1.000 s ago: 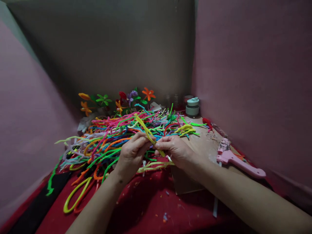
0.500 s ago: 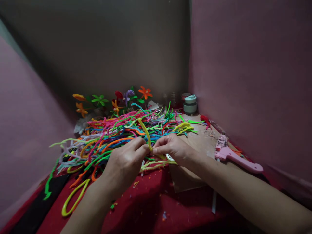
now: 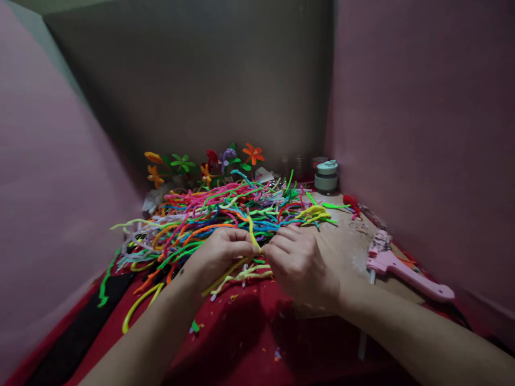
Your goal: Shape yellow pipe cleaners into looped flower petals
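Observation:
My left hand and my right hand meet fingertip to fingertip over the red cloth. Both pinch a yellow pipe cleaner whose free end sticks up between them. Behind the hands lies a big heap of pipe cleaners in several colours. A few pale yellow-green pipe cleaners lie just under my hands.
Finished pipe-cleaner flowers stand at the back by the wall. A small lidded jar sits at the back right. A pink glue gun lies on brown card to the right. Pink walls close in on both sides.
The yellow pipe cleaner's free end is shorter and more upright than before. My right hand has rolled over so its back faces me. The camera has shifted a little.

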A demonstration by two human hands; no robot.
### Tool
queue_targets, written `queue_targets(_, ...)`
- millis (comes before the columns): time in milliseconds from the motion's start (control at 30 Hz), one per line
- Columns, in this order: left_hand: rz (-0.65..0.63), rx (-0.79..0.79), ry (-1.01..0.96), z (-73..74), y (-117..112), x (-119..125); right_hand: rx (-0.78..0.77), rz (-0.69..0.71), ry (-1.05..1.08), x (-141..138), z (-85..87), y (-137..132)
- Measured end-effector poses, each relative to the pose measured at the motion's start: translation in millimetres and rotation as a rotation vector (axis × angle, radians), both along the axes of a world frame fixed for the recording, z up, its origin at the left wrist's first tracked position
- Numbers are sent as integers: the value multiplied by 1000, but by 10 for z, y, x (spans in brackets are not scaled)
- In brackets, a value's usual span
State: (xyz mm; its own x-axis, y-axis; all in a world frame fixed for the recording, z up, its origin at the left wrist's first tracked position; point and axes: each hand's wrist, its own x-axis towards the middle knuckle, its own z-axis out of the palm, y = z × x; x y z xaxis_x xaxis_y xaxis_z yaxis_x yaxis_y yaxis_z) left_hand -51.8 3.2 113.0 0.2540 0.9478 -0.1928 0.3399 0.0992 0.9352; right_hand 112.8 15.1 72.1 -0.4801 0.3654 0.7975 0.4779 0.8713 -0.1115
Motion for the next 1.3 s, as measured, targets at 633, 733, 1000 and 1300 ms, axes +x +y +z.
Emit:
queue_targets(633, -145, 788, 264, 284, -225, 30, -1260, 622, 668, 47, 214, 23)
queue_targets(733, -63, 436, 134, 232, -158, 67, -1097, 533, 574, 59, 218, -11)
queue_targets(1000, 37, 110, -144, 51, 22, 164, -303, 144, 341, -22, 71, -48)
queue_targets(1300, 98, 555, 141, 37, -93, 111, -628, 152, 439, -23, 130, 3)
